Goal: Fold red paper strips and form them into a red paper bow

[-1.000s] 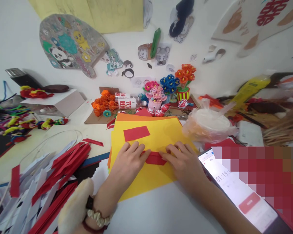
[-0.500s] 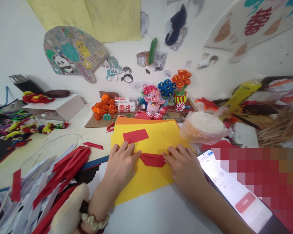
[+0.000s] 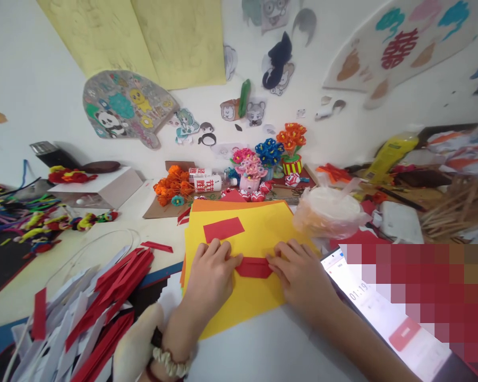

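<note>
A small folded piece of red paper (image 3: pixel 254 268) lies on a stack of yellow paper (image 3: pixel 227 313), its lower corners angled in. My left hand (image 3: pixel 213 273) is closed with thumb and fingertips on the folded paper's left end. At the right end, my right hand (image 3: pixel 300 269) pinches it the same way. Just beyond my left fingers lies a flat red paper rectangle (image 3: pixel 223 229) on the same yellow sheet. The undersides of the fingertips are hidden.
A heap of folded red and white paper strips (image 3: pixel 107 286) lies at left. A lit phone (image 3: pixel 386 313) sits beside my right forearm. Behind it stands a plastic-wrapped cup (image 3: pixel 330 212). Pipe-cleaner flowers (image 3: pixel 252 164) and a bottle (image 3: pixel 209 182) line the wall.
The folded red paper's top flap now lies more evenly along its length, with both hands still at its ends. The whole view has shifted slightly.
</note>
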Motion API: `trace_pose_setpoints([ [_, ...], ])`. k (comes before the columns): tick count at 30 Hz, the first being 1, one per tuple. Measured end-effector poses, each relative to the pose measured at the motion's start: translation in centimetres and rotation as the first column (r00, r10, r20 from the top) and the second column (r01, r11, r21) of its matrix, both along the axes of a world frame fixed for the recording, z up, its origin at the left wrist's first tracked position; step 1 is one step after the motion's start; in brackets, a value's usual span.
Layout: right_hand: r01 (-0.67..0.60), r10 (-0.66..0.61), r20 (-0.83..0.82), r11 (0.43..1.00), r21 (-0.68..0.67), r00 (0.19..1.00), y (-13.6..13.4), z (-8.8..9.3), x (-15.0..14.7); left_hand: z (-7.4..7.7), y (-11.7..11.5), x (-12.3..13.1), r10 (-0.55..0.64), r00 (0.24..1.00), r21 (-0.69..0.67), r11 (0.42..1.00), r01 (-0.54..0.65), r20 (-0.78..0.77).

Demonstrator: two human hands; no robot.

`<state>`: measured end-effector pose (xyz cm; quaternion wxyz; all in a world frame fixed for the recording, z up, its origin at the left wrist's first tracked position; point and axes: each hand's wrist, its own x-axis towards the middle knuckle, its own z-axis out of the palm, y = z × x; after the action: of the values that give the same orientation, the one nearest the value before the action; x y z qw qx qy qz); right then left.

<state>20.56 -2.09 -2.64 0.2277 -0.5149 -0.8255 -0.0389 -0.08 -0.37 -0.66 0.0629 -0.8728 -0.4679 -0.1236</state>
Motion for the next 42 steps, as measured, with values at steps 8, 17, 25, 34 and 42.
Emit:
trace_pose_setpoints([
  [8, 0.154, -0.153, -0.147, 0.988, 0.001, 0.977, 0.6, -0.4, -1.0, -0.5, 0.2, 0.0, 0.039, 0.994, -0.081, 0.996, -0.031, 0.102],
  [17, 0.066, -0.128, -0.329, 0.979, -0.193, 0.936, 1.4, -0.8, -0.6, 0.3, -0.1, 1.0, 0.128, 0.972, -0.061, 0.991, -0.118, 0.195],
  [25, -0.018, -0.056, -0.35, 0.978, -0.206, 0.935, 1.1, -0.2, -0.9, -0.4, 0.5, 1.7, 0.16, 0.941, -0.275, 0.958, -0.076, 0.298],
  [34, -0.106, -0.014, -0.458, 0.966, -0.236, 0.889, 1.3, -0.1, -1.0, -0.1, 0.4, 2.0, 0.064, 0.919, -0.282, 0.958, 0.052, 0.389],
  [42, -0.121, 0.001, -0.476, 0.968, -0.22, 0.879, 1.3, -1.0, -0.9, 0.0, 0.0, 1.9, 0.008, 0.938, -0.279, 0.956, 0.095, 0.347],
])
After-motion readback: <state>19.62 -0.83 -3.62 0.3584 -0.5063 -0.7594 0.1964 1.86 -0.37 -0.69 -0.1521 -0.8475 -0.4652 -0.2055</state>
